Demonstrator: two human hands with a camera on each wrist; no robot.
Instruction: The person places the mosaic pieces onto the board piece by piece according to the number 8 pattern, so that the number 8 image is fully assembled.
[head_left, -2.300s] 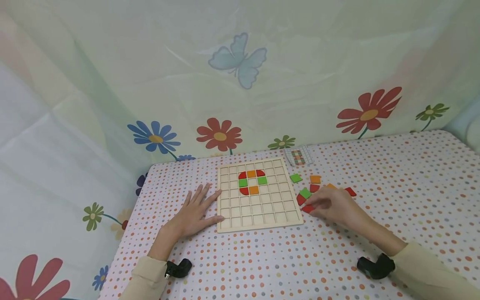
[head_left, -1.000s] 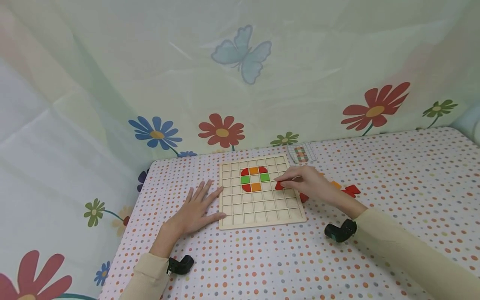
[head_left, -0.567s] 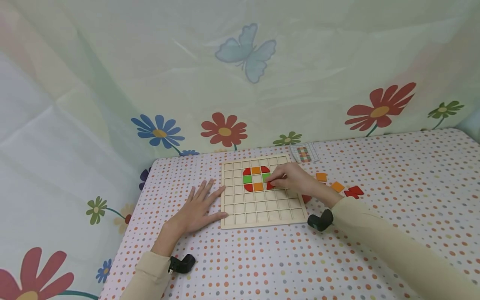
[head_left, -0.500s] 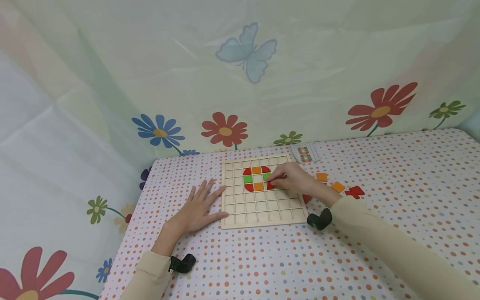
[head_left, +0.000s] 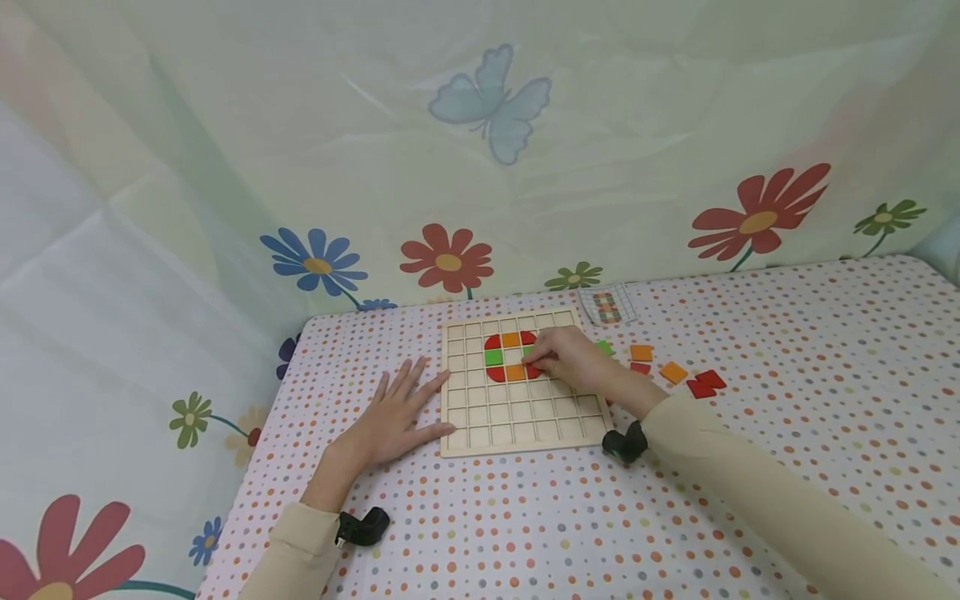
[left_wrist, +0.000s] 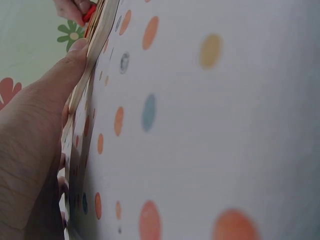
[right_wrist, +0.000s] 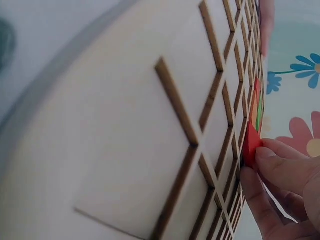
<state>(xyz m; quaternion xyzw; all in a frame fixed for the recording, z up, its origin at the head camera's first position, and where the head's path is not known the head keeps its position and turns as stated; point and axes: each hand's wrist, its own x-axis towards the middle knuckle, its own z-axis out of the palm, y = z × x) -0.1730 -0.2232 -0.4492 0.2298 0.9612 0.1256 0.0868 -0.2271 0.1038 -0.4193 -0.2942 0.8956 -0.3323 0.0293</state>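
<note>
A wooden grid board (head_left: 525, 433) lies on the dotted cloth, with several red, orange and green tiles set in its cells as a ring around one bare cell. At the ring's near right corner my right hand (head_left: 573, 362) pinches a red tile with a rounded edge (right_wrist: 251, 145) between thumb and fingers. The tile sits tilted at its cell in the right wrist view. My left hand (head_left: 386, 421) lies flat with fingers spread, its thumb and a fingertip touching the board's left edge. Part of the green tile (head_left: 528, 352) is hidden by my right hand.
Loose tiles lie right of the board: orange ones (head_left: 641, 353), red ones (head_left: 710, 380) and a green one (head_left: 605, 347), some partly behind my right arm. A printed pattern card (head_left: 608, 305) lies by the board's far right corner. A flowered curtain (head_left: 600, 167) hangs behind the table.
My right hand has gone from the loose tiles leftward onto the board with the red tile, which now lies at the ring's near right corner. My left hand has stayed by the board's edge.
</note>
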